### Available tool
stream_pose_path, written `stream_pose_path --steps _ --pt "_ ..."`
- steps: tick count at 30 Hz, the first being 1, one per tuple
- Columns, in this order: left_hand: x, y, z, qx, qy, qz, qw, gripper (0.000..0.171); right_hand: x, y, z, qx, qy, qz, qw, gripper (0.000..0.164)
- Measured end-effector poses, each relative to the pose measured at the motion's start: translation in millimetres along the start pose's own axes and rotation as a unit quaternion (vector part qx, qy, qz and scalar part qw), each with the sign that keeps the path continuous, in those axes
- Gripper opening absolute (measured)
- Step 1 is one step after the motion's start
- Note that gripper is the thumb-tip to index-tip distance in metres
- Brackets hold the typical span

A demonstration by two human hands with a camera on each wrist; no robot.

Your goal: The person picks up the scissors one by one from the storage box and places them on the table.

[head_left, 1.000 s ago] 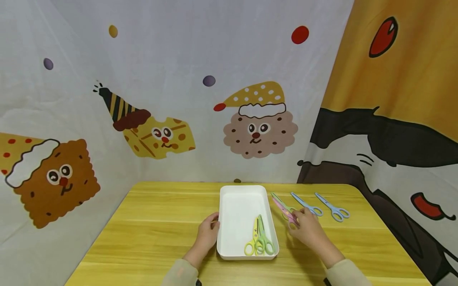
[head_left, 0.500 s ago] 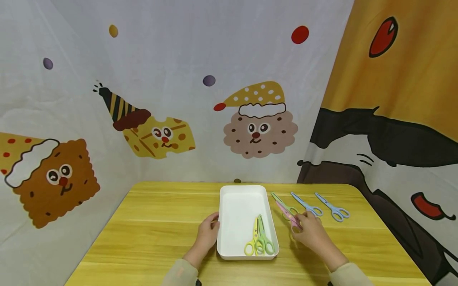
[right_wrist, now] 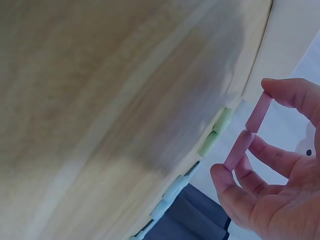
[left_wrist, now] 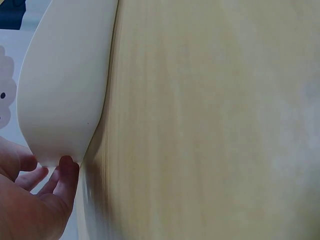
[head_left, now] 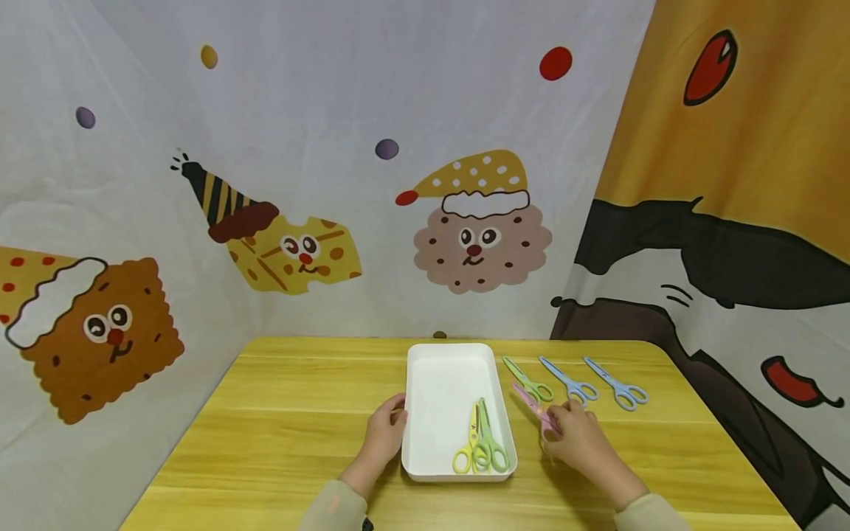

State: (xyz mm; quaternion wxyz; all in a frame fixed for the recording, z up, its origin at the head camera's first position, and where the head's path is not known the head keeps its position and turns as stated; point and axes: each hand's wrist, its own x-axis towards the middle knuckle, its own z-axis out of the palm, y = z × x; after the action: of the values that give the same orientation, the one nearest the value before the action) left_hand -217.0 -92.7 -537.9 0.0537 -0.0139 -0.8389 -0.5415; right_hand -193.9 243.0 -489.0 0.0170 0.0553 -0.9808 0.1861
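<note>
My right hand (head_left: 581,435) pinches a pair of pink scissors (head_left: 530,400) by the handle loops. The blades point away to the upper left. In the right wrist view the pink handles (right_wrist: 259,114) stand between thumb and fingers, above the table. A white rectangular tray (head_left: 441,383) is at the middle, with yellow scissors (head_left: 474,435) and green scissors (head_left: 488,435) lying in its near right corner. My left hand (head_left: 384,431) holds the tray's left side. In the left wrist view, the thumb and bent fingers of that hand (left_wrist: 45,195) meet the tray's wall (left_wrist: 67,90).
To the right of the tray, another pair of green scissors (head_left: 529,380) lies on the wooden table (head_left: 285,428). Farther right are two pairs of blue scissors, a left pair (head_left: 564,377) and a right pair (head_left: 614,383). A printed cloth (head_left: 319,147) hangs behind the table.
The right hand has drawn the pink scissors slightly toward the person and to the right, off the green pair they overlapped. The left hand and tray stay put.
</note>
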Motion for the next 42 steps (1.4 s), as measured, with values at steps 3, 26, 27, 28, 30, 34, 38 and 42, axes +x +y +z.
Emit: stream_pose_path --steps 3,26,27,28,30,34,38,42 --pt "-0.3 0.5 -0.2 0.0 -0.001 -0.004 1.0 0.036 -0.8 0.9 2.0 -0.001 -0.005 0.003 1.0 0.051" --pt "0.2 0.2 0.4 0.001 -0.001 -0.019 0.9998 0.037 -5.0 1.4 9.8 -0.008 -0.024 0.016 1.0 0.052" --pt "0.2 0.2 0.4 0.001 -0.001 -0.021 0.9998 0.037 -5.0 1.4 10.2 -0.009 -0.023 0.015 1.0 0.051" --pt "0.1 0.4 0.4 0.002 -0.001 -0.024 0.9997 0.037 -5.0 1.6 10.6 -0.01 -0.023 0.014 1.0 0.051" --pt "0.1 0.7 0.5 0.003 -0.003 -0.024 0.9997 0.037 -5.2 1.7 10.9 -0.011 -0.024 0.015 1.0 0.051" --pt "0.3 0.7 0.9 0.002 -0.004 -0.025 0.9997 0.037 -5.9 0.9 10.5 -0.012 -0.028 0.019 0.999 0.05" --pt "0.7 0.3 1.0 -0.001 -0.004 -0.029 0.9996 0.037 -6.7 -0.8 9.3 -0.011 -0.034 0.023 0.999 0.05" --pt "0.1 1.1 0.2 -0.002 -0.002 -0.02 0.9998 0.037 -7.3 -1.7 8.7 -0.011 -0.037 0.022 0.999 0.05"
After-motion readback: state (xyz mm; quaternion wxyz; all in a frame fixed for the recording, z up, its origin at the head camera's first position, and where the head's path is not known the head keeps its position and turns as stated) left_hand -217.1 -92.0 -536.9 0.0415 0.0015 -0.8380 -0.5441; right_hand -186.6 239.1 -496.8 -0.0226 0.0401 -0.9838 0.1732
